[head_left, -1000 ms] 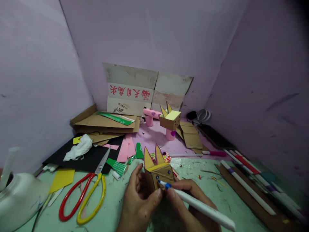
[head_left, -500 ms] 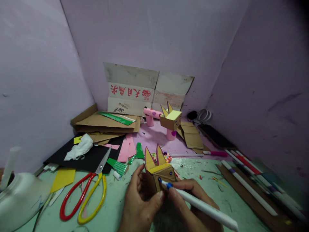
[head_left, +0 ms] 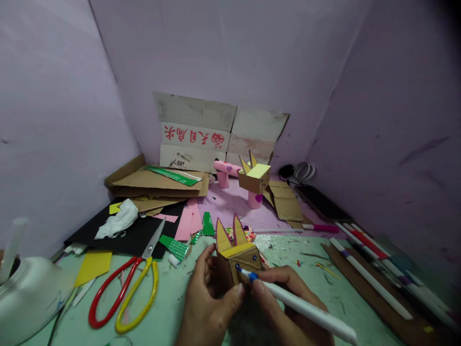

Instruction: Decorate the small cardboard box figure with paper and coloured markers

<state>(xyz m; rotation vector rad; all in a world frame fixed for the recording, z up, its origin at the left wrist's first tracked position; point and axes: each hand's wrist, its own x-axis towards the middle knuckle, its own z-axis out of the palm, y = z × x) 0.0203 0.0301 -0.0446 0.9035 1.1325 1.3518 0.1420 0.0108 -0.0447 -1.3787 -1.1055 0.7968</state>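
My left hand [head_left: 212, 302] is wrapped round the side and lower edge of a small cardboard animal head [head_left: 246, 262]. The head has a yellow top, two pointed yellow ears with purple outlines, and two dark blue eye dots. Between thumb and fingers, my right hand [head_left: 288, 302] grips a white marker [head_left: 309, 307] with a blue collar. Its tip touches the head's front at the left eye dot. Farther back stands a pink paper animal [head_left: 255, 198] with a similar box-shaped cardboard head. The underside of the held head is hidden by my fingers.
Red-and-yellow-handled scissors [head_left: 126, 293] lie at left, beside a white bottle [head_left: 32, 298]. Crumpled white tissue [head_left: 118, 220] rests on black paper. Flattened cardboard [head_left: 158, 182] is stacked behind. Several markers [head_left: 370, 278] lie at right near a dark phone-like slab [head_left: 322, 204]. Walls enclose the back and sides.
Almost nothing differs. Both hands keep their holds, and the marker's tip stays at the left eye dot; the whole view has shifted very slightly.
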